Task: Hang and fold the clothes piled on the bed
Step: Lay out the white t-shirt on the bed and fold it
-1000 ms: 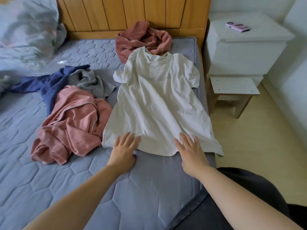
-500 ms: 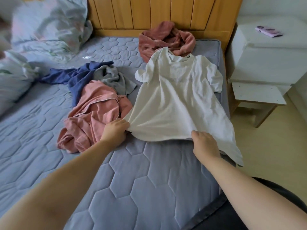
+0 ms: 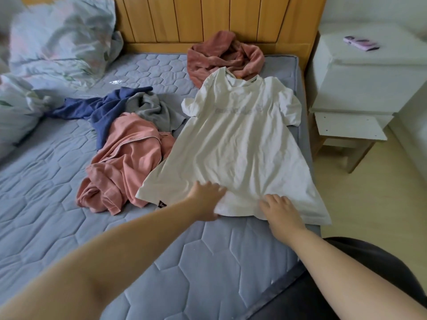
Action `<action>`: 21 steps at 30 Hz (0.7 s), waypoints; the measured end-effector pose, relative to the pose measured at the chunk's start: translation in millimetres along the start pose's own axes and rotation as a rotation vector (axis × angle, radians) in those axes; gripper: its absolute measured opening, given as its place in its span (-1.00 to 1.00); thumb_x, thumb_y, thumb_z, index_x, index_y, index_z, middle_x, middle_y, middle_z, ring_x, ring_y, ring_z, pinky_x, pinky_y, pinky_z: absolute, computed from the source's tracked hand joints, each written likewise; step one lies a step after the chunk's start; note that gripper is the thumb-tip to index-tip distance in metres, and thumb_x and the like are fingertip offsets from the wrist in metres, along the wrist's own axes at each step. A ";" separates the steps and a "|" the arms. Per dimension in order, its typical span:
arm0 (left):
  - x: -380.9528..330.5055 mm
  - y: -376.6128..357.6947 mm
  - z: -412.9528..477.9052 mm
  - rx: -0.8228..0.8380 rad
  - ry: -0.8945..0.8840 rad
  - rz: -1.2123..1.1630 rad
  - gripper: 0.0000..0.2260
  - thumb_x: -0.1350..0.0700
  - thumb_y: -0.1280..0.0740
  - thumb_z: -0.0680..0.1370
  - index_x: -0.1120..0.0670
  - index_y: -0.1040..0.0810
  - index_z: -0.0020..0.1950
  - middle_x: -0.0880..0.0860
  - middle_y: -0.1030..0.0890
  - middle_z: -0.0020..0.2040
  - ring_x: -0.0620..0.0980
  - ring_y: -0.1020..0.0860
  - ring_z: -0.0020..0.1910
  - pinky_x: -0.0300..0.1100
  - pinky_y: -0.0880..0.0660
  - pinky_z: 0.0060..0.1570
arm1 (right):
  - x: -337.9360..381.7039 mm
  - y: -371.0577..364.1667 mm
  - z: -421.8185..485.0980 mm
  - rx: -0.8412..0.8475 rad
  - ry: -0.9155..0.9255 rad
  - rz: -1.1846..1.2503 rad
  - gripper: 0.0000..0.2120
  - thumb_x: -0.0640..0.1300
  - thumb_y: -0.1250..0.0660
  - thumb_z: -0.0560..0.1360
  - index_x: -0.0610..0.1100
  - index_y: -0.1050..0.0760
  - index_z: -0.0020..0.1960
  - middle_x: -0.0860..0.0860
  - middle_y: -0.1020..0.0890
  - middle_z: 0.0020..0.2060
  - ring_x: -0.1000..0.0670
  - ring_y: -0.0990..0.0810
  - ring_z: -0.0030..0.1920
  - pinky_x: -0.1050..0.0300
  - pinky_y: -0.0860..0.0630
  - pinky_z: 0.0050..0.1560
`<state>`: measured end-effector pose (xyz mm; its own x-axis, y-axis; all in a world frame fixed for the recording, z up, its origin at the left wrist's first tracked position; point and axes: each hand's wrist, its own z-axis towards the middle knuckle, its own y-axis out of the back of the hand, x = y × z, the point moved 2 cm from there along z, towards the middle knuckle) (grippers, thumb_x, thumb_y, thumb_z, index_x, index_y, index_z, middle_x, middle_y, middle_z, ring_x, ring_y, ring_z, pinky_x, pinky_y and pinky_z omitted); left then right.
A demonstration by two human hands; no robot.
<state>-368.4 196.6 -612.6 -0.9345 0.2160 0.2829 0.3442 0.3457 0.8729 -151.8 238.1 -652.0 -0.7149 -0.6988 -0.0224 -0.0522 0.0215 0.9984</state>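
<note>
- A white short-sleeved cotton T-shirt [image 3: 235, 144] lies spread face-up on the right half of the blue-grey quilted mattress [image 3: 69, 204], collar at the far end near the headboard, hem at the near end; its near right corner reaches the mattress edge.
- The left hand [image 3: 205, 199] rests on the near hem of the T-shirt, left of the middle, fingers stretched forward and close together, flat on the cloth; the fabric bunches in small wrinkles just ahead of them.
- The right hand [image 3: 280, 210] lies on the hem just right of the middle, fingers slightly spread and bent, pressing the cloth; whether it pinches any fabric cannot be told.
- A crumpled salmon-pink garment with pale piping [image 3: 124, 167] lies just left of the T-shirt, touching its left edge.
- Beyond that sit a rumpled grey garment [image 3: 152, 109] and a navy-blue garment [image 3: 101, 112], both overlapping the pink one's far side.
- A dusty-red fleece hooded garment [image 3: 221, 56] is heaped at the far end against the wooden slatted headboard [image 3: 217, 17]; the T-shirt's collar overlaps it.
- Pale floral bedding [image 3: 60, 42] is bundled at the far left.
- A white bedside cabinet [image 3: 369, 75] stands to the right of the bed, with a pink phone [image 3: 360, 43] on top.
</note>
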 end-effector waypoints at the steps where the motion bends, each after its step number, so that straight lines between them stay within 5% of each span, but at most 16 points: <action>1: -15.1 2.2 5.7 -0.063 -0.028 -0.066 -0.24 -0.20 -0.29 0.48 0.03 -0.01 0.55 0.07 -0.23 0.46 0.13 -0.30 0.39 0.09 -0.30 0.26 | -6.9 0.0 -4.0 -0.011 -0.086 -0.022 -0.49 -0.35 -0.39 0.19 -0.11 -0.48 0.12 -0.05 -0.49 0.00 -0.11 -0.50 0.01 0.08 -0.39 0.02; 4: -57.5 7.9 23.3 -0.116 -0.057 -0.179 -0.30 -0.04 -0.32 0.51 0.04 -0.02 0.53 0.07 -0.26 0.43 0.12 -0.32 0.35 0.03 -0.38 0.18 | -25.0 3.1 -13.2 -0.013 -0.293 -0.018 -0.64 -0.34 -0.27 0.38 -0.11 -0.43 0.15 -0.05 -0.46 0.07 -0.11 -0.45 0.11 0.02 -0.35 0.15; 8: -87.9 16.7 34.2 -0.107 -0.053 -0.165 -0.61 0.33 -0.22 0.52 0.14 -0.32 0.34 0.12 -0.45 0.17 0.13 -0.46 0.14 -0.07 -0.41 -0.11 | -44.7 4.7 -25.0 0.005 -0.547 0.059 -0.80 -0.29 -0.21 0.48 -0.12 -0.44 0.08 -0.08 -0.40 0.16 -0.12 -0.40 0.14 0.06 -0.34 0.08; 11: -89.1 11.1 38.2 -0.052 -0.110 -0.163 -0.59 0.30 -0.21 0.54 0.13 -0.28 0.39 0.13 -0.45 0.19 0.13 -0.47 0.14 -0.08 -0.42 -0.05 | -58.9 0.8 -30.8 -0.098 -0.705 0.276 -0.83 -0.32 -0.28 0.41 -0.19 -0.50 -0.01 -0.16 -0.40 0.23 -0.19 -0.41 0.12 -0.01 -0.37 0.09; 16: -85.7 1.3 40.3 -0.031 -0.141 -0.231 -0.56 0.23 -0.25 0.52 0.09 -0.25 0.38 0.10 -0.43 0.19 0.11 -0.45 0.14 -0.08 -0.41 -0.06 | -68.3 3.8 -31.5 -0.083 -0.984 0.780 -0.51 -0.24 -0.32 0.42 -0.13 -0.38 0.34 -0.10 -0.44 0.27 -0.20 -0.41 0.28 -0.08 -0.34 0.28; 19: -90.2 6.9 40.2 -0.078 -0.047 -0.326 -0.64 0.17 -0.24 0.53 0.08 -0.31 0.32 0.08 -0.45 0.15 0.10 -0.46 0.12 -0.08 -0.42 -0.11 | -68.5 -1.7 -35.7 0.067 -0.921 0.730 -0.38 -0.28 -0.24 0.44 -0.03 -0.18 0.45 -0.09 -0.35 0.30 -0.20 -0.38 0.29 -0.11 -0.36 0.27; 21: -98.2 11.3 41.3 -0.118 0.003 -0.376 -0.64 0.17 -0.25 0.52 0.07 -0.32 0.31 0.07 -0.44 0.16 0.10 -0.46 0.12 -0.05 -0.46 -0.07 | -71.6 -4.0 -38.2 0.002 -0.904 0.805 -0.45 -0.31 -0.18 0.47 -0.05 -0.22 0.43 -0.09 -0.43 0.25 -0.17 -0.44 0.21 -0.03 -0.43 0.17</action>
<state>-269.1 217.1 -647.0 -0.9937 0.0913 -0.0644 -0.0350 0.2931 0.9554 -73.7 260.7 -652.4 -0.7721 0.2673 0.5765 0.6315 0.2220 0.7429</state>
